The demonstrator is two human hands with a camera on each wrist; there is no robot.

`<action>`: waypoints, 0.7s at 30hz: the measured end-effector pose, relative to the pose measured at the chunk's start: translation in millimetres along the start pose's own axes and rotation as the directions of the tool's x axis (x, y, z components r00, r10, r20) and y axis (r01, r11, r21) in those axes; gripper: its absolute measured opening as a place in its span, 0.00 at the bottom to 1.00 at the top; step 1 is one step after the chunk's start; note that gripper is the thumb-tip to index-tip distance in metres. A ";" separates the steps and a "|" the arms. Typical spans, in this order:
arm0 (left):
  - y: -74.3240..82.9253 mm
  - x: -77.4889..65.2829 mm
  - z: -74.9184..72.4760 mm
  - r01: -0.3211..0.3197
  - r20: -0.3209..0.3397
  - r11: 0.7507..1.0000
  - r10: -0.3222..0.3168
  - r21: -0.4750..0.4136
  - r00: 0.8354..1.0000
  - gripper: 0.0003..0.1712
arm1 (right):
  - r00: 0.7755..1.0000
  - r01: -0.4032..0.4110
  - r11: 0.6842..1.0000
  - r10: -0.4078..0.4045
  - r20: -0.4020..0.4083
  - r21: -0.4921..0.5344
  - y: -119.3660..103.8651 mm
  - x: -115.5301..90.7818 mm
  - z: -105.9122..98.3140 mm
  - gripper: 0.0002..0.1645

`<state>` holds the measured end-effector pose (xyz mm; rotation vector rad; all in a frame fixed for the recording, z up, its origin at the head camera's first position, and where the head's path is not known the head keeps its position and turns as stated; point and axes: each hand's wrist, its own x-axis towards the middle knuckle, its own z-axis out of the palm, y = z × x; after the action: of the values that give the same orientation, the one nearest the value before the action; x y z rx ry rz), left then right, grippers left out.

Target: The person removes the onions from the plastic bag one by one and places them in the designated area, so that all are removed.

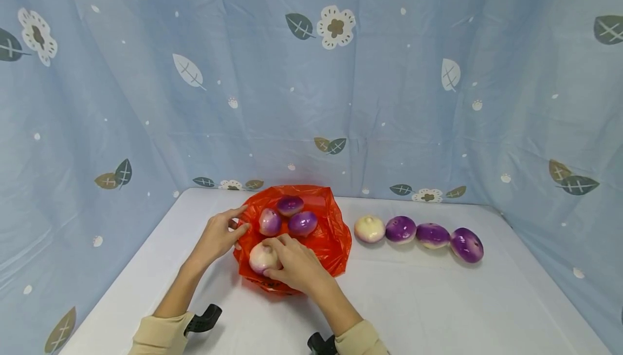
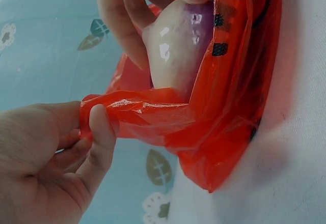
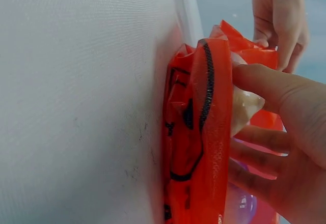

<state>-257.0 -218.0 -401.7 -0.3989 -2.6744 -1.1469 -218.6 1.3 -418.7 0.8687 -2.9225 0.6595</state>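
Observation:
A red plastic bag (image 1: 336,252) sits spread wide at its mouth, with black print on its side. My left hand (image 1: 220,236) pinches the bag's left rim between thumb and fingers, the film pulled out toward it in the left wrist view. My right hand (image 1: 298,263) grips a glossy white-and-purple turnip (image 1: 263,259) at the near side inside the bag, thumb on one side and fingers on the other. Its pale, pointed end (image 2: 165,46) faces up toward the fingers. Behind it in the bag lie three more turnips (image 1: 303,223), mostly purple.
Right of the bag, several turnips form a row on the white table (image 1: 438,306): a pale one (image 1: 369,229) nearest the bag, then purple ones (image 1: 433,235). A blue patterned curtain (image 1: 399,100) hangs behind and at both sides. Black wrist mounts (image 1: 204,318) sit at the sleeves.

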 end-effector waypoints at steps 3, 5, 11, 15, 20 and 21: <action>0.5 -0.2 0.0 0.000 0.000 1.000 0.000 0.001 1.000 0.28 | 1.000 -0.009 1.000 0.009 0.002 -0.011 0.1 0.8 2.0 0.36; 0.7 -0.1 0.0 0.000 0.001 1.000 0.000 0.002 1.000 0.28 | 1.000 -0.012 1.000 0.012 0.003 -0.013 0.1 0.7 2.7 0.36; 1.9 -0.4 -0.1 0.008 0.000 1.000 -0.008 0.006 1.000 0.28 | 1.000 -0.022 1.000 0.022 0.005 -0.016 0.0 0.5 3.9 0.39; 2.3 -0.6 -0.1 0.004 -0.004 1.000 -0.004 0.011 1.000 0.28 | 1.000 -0.021 1.000 0.021 -0.001 -0.021 -0.4 0.6 4.5 0.39; 2.0 -0.6 -0.2 0.009 0.001 1.000 -0.009 0.004 1.000 0.28 | 1.000 -0.017 0.999 0.017 -0.008 -0.028 -1.4 -0.3 4.0 0.39; 1.9 -0.6 -0.2 0.011 0.002 1.000 -0.011 0.002 1.000 0.28 | 1.000 -0.016 0.999 0.016 -0.010 -0.031 -1.5 -0.7 3.4 0.39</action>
<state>-255.9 -217.0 -400.4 -0.3859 -2.6829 -1.1478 -216.9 -0.9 -421.3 0.8375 -2.9255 0.6160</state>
